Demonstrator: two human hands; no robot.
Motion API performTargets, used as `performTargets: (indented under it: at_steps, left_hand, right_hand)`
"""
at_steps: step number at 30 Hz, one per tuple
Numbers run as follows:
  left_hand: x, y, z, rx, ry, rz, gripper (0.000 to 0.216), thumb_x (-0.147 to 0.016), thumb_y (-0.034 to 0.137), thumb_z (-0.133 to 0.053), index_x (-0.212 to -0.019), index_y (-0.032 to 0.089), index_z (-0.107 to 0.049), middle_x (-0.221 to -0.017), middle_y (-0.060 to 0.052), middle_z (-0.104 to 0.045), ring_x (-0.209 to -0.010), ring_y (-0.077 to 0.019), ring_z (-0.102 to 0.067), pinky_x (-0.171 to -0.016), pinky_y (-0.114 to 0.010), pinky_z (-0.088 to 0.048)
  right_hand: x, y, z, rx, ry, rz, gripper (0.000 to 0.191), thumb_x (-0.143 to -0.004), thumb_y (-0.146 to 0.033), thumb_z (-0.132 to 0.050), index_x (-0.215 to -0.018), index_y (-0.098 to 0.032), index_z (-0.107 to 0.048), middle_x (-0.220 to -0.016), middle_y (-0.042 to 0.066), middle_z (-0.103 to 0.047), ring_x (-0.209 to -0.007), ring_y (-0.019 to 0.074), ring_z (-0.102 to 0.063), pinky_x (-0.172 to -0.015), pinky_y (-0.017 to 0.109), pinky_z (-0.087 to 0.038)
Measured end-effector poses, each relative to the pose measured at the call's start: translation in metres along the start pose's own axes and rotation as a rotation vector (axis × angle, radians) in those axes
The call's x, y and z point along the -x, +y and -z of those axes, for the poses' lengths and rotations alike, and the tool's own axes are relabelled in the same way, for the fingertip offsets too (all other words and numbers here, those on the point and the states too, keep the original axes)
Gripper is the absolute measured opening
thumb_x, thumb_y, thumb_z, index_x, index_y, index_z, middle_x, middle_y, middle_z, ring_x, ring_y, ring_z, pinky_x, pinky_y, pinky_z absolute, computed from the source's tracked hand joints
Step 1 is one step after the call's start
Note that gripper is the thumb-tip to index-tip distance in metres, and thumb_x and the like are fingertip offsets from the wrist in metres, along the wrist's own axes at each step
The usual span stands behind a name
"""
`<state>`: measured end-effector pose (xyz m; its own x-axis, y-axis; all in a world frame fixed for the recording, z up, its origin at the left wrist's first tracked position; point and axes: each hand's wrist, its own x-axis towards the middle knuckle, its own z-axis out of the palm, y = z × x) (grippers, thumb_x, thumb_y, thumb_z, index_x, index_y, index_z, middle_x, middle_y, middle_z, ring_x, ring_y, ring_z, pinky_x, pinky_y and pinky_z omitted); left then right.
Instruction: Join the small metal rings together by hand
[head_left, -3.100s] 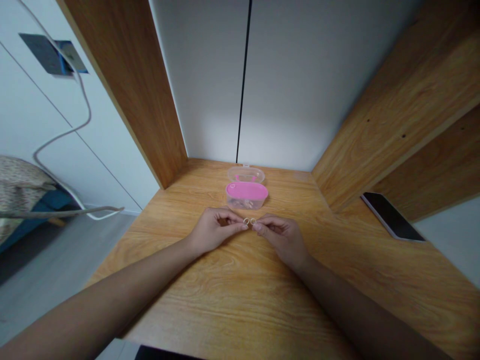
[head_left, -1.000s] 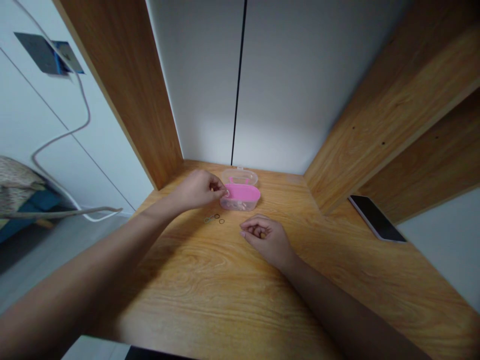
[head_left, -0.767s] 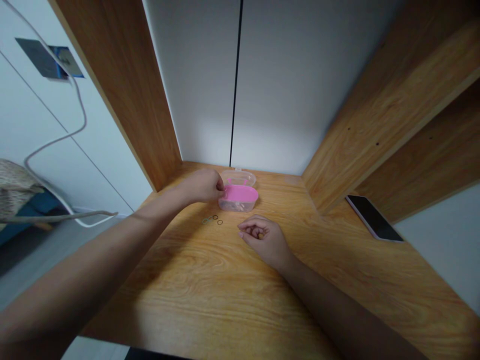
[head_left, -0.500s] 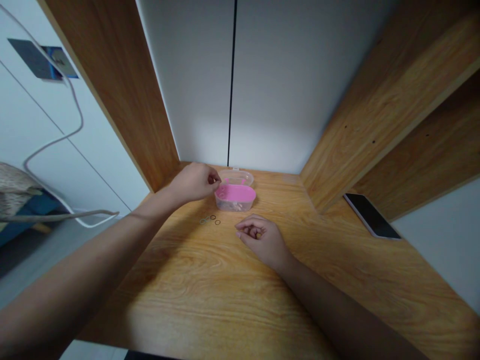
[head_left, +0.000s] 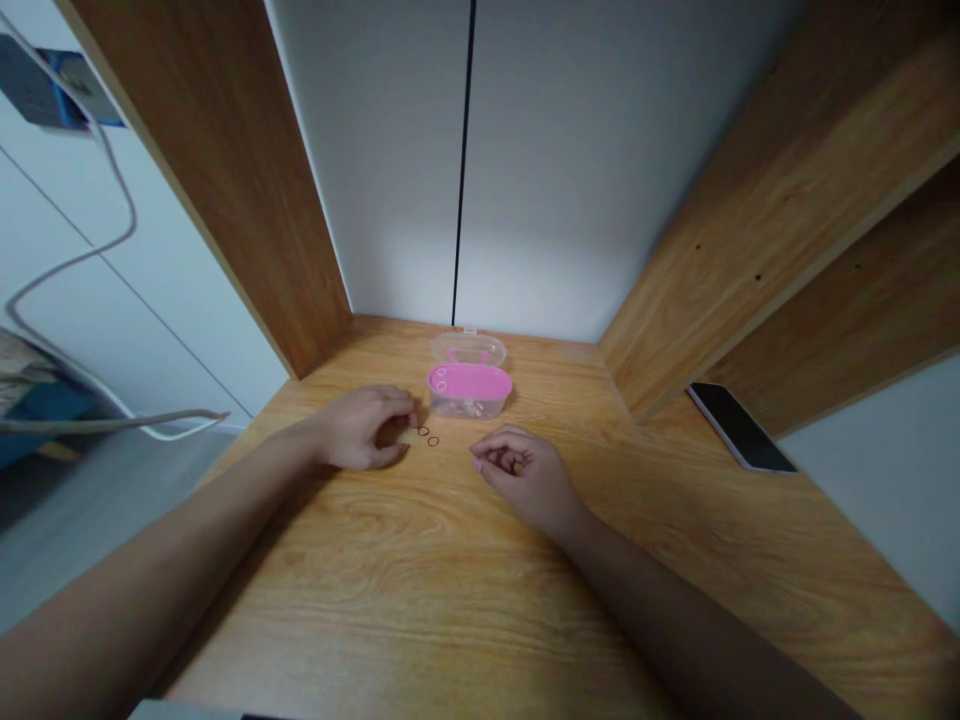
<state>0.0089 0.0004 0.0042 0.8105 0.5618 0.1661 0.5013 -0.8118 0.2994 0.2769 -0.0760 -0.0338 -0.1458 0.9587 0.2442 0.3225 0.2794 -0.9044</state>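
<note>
My left hand (head_left: pixel 371 428) is low over the table with thumb and fingers apart, beside several small thin bands. Just off its fingertips lie a dark band (head_left: pixel 424 431) and another thin band (head_left: pixel 433 441); any others there are hidden by the hand. Behind them stands an oval clear box (head_left: pixel 457 407) with a pink inner tray (head_left: pixel 480 380) and its clear lid (head_left: pixel 469 347) tipped back. Two pale rings (head_left: pixel 441 386) rest at the tray's left end. My right hand (head_left: pixel 531 478) rests on the table before the box, fingers curled towards the thumb, with nothing visible in it.
The wooden tabletop (head_left: pixel 390 600) is bounded by a white back panel (head_left: pixel 540 200) and wooden uprights. A phone (head_left: pixel 742 428) lies at the right by the upright. On the left, a white cable (head_left: pixel 124 215) hangs outside the desk.
My left hand has come down from the tray's left end to the bands on the table and its fingers have spread. My right hand stays in place.
</note>
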Motion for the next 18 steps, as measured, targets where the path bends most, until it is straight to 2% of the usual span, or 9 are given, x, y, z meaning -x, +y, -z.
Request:
performTargets:
  at_steps: [9,14,18]
  left_hand:
    - [0.0061,-0.0038,-0.0003,0.046,0.012,0.024,0.013,-0.072,0.017,-0.058,-0.085,0.019,-0.060,-0.083,-0.003,-0.065,-0.080,-0.0188,-0.060,-0.077,-0.030,-0.044]
    - [0.0064,-0.0017,-0.0034,0.136,0.040,0.034,0.007,-0.070,0.014,-0.059,-0.074,0.018,-0.063,-0.076,-0.002,-0.065,-0.073,-0.0156,-0.059,-0.073,-0.027,-0.045]
    - [0.0068,-0.0007,-0.0057,0.258,0.105,0.085,0.005,-0.074,0.019,-0.061,-0.072,0.017,-0.065,-0.071,-0.002,-0.064,-0.068,-0.0127,-0.057,-0.067,-0.024,-0.044]
  right_hand:
    - [0.0002,-0.0002,0.0040,0.057,-0.036,0.025,0.009,-0.079,-0.023,-0.068,-0.084,-0.021,-0.075,-0.079,0.004,-0.070,-0.063,0.0137,-0.058,-0.054,0.026,-0.044]
    - [-0.0001,0.0012,0.0036,0.056,-0.021,0.026,0.010,-0.079,-0.025,-0.069,-0.085,-0.021,-0.075,-0.079,0.004,-0.070,-0.063,0.0140,-0.059,-0.054,0.026,-0.046]
    - [0.0001,0.0031,0.0030,0.046,-0.022,0.037,0.010,-0.080,-0.026,-0.069,-0.086,-0.021,-0.074,-0.081,0.005,-0.070,-0.064,0.0139,-0.059,-0.054,0.026,-0.047]
